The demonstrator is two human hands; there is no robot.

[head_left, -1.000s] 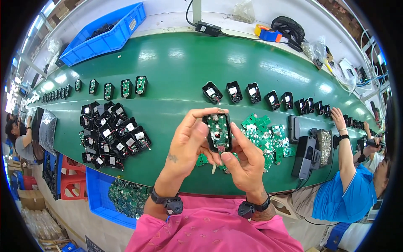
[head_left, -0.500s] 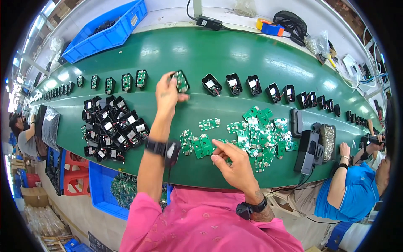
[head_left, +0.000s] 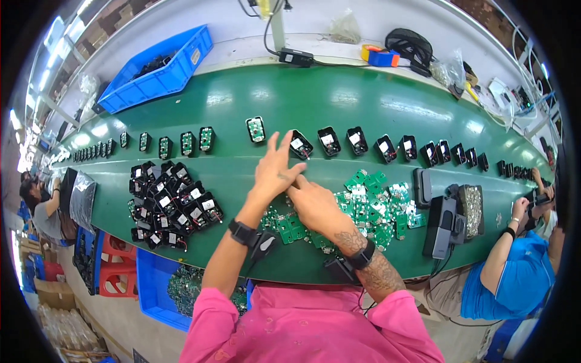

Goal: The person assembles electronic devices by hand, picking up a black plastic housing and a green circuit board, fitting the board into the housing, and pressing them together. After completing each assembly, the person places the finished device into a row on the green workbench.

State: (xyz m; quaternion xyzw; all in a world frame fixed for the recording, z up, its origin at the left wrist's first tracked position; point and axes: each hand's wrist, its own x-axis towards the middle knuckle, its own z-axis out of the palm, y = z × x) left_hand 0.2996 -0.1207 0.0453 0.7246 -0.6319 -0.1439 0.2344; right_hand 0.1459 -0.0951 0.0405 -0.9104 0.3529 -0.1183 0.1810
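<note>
While reaching over the green table (head_left: 345, 97) in a pink shirt (head_left: 302, 330), working with a low blue tub (head_left: 147, 287) of boards nearer than the green board heap (head_left: 378, 209) and off to its left. Bringing the right hand (head_left: 318, 209) close up to the left wrist, by the heap's left part, with fingers bent and partly hidden; cannot tell how far open, or if gripping anything. Stretching the left hand (head_left: 274, 172) up past the heap's left part, with fingers spread wide and nothing seen in grip, right by an open black box (head_left: 299, 145) with a white patch inside; cannot tell if touching it. Just right of the heap, a gray machine (head_left: 440, 227). Well left of the heap, a pile of black boxes (head_left: 166, 202). Beyond the heap, a row of black boxes (head_left: 386, 148); beyond it and to its left, a black box with a green board inside (head_left: 256, 130). Farthest past the heap, a big blue bin (head_left: 163, 81) to the left and a roll of tape (head_left: 383, 58) straight behind
</note>
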